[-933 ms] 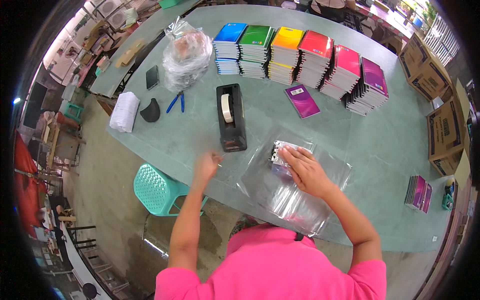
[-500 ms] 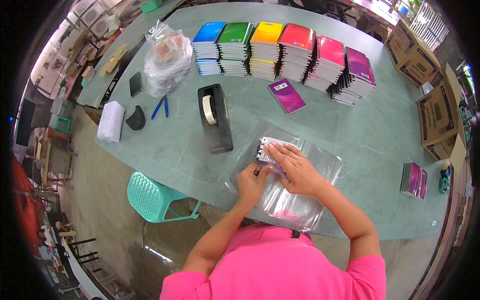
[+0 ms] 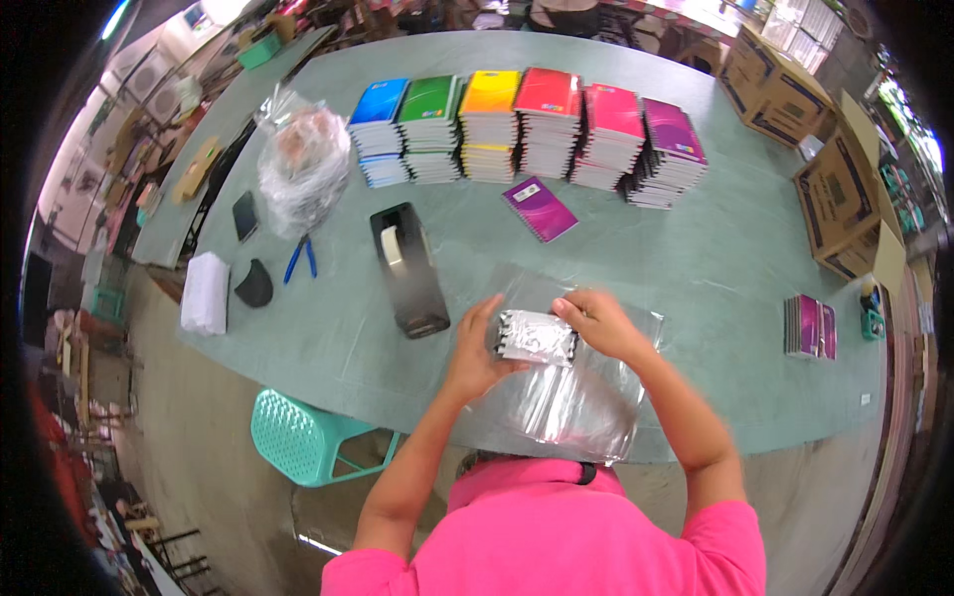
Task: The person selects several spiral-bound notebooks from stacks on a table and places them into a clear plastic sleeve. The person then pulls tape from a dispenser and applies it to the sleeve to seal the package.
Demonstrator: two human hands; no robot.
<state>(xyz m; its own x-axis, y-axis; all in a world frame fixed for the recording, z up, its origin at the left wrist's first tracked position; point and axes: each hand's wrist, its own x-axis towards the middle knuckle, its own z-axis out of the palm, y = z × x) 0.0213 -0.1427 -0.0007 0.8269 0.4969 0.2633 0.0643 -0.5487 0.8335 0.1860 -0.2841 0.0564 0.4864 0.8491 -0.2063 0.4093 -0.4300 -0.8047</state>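
Grey-green and broad, the work table (image 3: 696,298) carried everything within arm's reach of the person in the pink shirt, which looked like the reason for the layout: the supplies stood beyond the hands, and the working spot lay at the near edge. The left hand (image 3: 475,350) was closed on the left end of a small bundle of notebooks (image 3: 537,338), thumb on top as far as could be told, and the right hand (image 3: 601,323) gripped the bundle's right end from above, fingers curled over the far edge. Between them the bundle was held just above a clear plastic bag (image 3: 581,402) that spread toward the person's body and sagged over the table edge (its mouth could not be made out). Holding both ends probably kept the stack square. Its long axis ran left to right, from one hand to the other, with its broad face up and tilted slightly. Just left of the left hand stood a black tape dispenser (image 3: 407,268), close enough to reach. Beyond the right hand lay a single purple notebook (image 3: 540,209), and farther on a row of coloured notebook stacks (image 3: 527,124), blue through purple.
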